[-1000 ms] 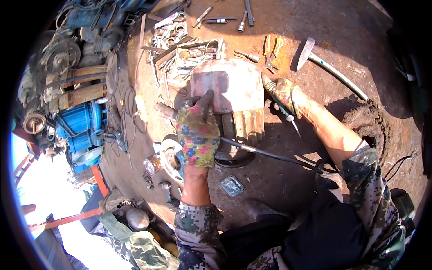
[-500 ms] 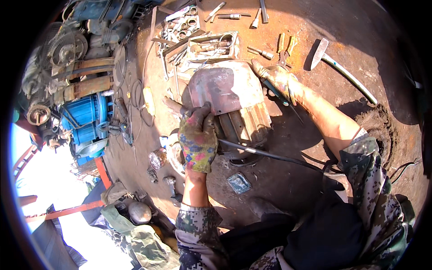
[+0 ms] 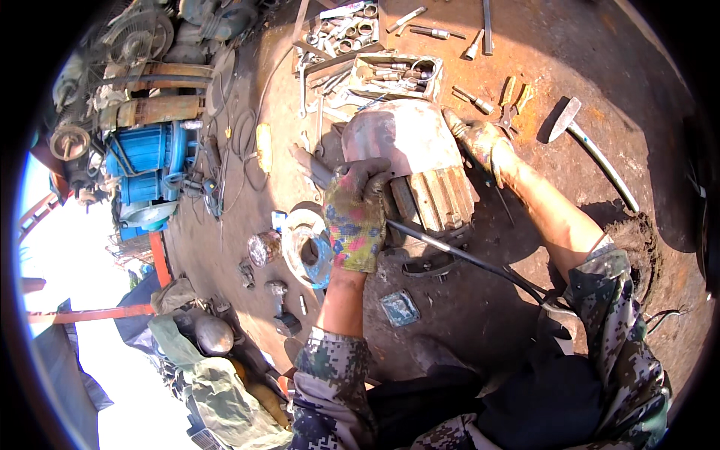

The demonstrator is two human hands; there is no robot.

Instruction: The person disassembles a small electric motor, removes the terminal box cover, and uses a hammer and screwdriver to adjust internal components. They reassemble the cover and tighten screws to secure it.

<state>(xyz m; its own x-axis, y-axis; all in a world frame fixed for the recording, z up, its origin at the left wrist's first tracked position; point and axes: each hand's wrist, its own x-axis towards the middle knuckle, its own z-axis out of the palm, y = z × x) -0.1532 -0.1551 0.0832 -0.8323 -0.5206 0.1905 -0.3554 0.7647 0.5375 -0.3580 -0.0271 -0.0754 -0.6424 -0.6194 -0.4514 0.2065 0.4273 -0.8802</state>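
Left grip (image 3: 356, 217) is curling tighter than before, its hold unclear, right grip (image 3: 480, 144) clasping a thin tool (image 3: 506, 206), the ribbed housing (image 3: 436, 199) looking heavy, rigid, best cradled from both sides!

Outdoor repair workshop, blue motor (image 3: 146, 161), hammer (image 3: 600, 160), pliers (image 3: 508, 120), socket box (image 3: 390, 93)

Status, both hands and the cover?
Left hand at curved metal cover's lower-left edge. Right hand at its right side, gripping thin-shafted tool. Cover over finned housing. Black cable crosses near side.
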